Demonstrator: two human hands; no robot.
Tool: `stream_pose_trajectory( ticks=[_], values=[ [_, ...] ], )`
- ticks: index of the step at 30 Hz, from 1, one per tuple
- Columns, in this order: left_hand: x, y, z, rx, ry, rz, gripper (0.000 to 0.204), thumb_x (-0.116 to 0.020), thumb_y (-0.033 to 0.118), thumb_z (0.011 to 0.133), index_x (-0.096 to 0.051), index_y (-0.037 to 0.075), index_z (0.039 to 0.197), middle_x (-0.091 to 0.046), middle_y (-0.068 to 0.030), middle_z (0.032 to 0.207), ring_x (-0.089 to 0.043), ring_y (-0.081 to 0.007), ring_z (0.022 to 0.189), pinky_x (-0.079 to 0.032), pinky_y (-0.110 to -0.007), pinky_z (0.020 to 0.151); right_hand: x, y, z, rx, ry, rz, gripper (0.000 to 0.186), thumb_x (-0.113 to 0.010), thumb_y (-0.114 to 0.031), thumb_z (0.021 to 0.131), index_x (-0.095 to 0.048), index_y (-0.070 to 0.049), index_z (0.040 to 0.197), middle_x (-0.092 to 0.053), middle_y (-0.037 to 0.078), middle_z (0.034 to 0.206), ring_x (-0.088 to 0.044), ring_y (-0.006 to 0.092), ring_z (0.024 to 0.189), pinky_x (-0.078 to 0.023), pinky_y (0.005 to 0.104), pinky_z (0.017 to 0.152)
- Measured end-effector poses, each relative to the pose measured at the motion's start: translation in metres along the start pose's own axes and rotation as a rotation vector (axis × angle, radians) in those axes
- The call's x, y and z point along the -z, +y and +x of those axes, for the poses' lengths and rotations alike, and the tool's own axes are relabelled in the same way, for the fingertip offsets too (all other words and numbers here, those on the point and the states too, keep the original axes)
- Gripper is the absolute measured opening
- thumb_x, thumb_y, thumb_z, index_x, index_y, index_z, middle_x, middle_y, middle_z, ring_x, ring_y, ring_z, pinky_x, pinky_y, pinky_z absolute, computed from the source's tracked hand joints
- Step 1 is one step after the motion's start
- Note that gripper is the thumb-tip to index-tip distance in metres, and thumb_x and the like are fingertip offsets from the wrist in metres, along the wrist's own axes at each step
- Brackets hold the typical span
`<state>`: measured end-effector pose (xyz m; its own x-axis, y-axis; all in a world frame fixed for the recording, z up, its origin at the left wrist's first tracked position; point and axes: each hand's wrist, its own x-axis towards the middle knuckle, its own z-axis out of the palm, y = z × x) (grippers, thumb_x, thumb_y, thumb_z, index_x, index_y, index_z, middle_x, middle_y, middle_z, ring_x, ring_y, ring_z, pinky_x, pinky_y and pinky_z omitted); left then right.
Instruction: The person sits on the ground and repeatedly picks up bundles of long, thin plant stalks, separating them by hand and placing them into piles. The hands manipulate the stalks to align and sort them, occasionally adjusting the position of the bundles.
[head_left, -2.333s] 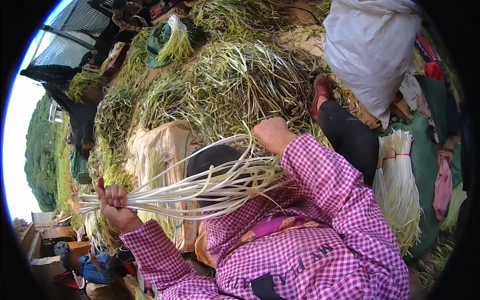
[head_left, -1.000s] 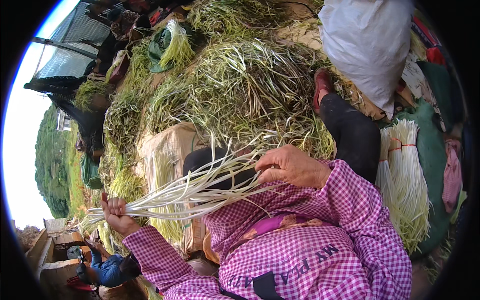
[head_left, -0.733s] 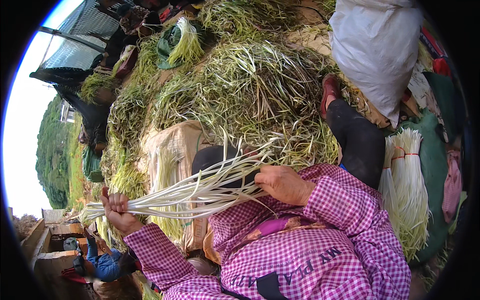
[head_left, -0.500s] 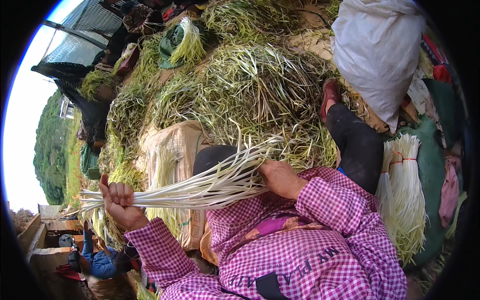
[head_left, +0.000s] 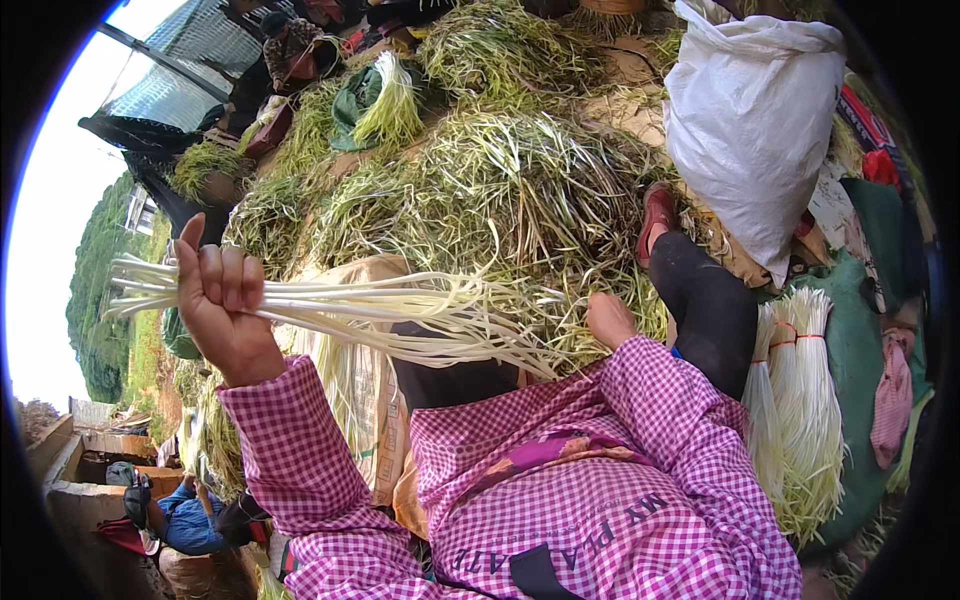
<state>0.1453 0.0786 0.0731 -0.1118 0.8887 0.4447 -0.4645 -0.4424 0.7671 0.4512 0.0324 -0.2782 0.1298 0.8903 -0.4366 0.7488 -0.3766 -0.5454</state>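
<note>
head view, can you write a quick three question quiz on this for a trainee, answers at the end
1. Which hand grips the loose bundle of long, thin, pale stalks?
2. True or false: in the picture, the bulging white plastic sack is to the right of the dark red shoe.
3. What colour are the thin bands round the tied bunches of white-and-green stalks at the right? A) blue B) orange-red C) black

Key: 1. the left hand; 2. true; 3. B
</note>
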Motion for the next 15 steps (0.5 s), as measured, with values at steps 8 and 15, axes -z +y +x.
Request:
stream_pose_trajectory(
  ticks=[8,15],
  values=[
    [-0.067,-0.028,0.017,0.156,-0.076,0.038,0.031,-0.050,0.026,0.099,-0.051,-0.003,0.110,-0.024,0.0064,0.056,-0.025,-0.0042,0.045,-0.025,-0.022,0.042,0.155,-0.108,-0.043,0.925,0.390,0.389,0.085,-0.050,-0.064,0.086,-0.039,0.004,0.136,-0.048,0.023,0.131,-0.045,0.0363,0.122,-0.034,0.0472,0.106],
    [-0.088,-0.040,0.036,0.169,-0.009,-0.099,0.029,-0.050,0.022,0.099,-0.049,-0.004,0.109,-0.025,0.0052,0.056,-0.026,-0.0059,0.047,-0.029,-0.023,0.047,0.149,-0.181,-0.088,0.964,-0.439,0.841,0.052,-0.072,-0.006,0.076,-0.049,-0.001,0.122,-0.053,0.004,0.088,-0.056,0.0159,0.085,-0.051,0.0337,0.075]
  ],
)
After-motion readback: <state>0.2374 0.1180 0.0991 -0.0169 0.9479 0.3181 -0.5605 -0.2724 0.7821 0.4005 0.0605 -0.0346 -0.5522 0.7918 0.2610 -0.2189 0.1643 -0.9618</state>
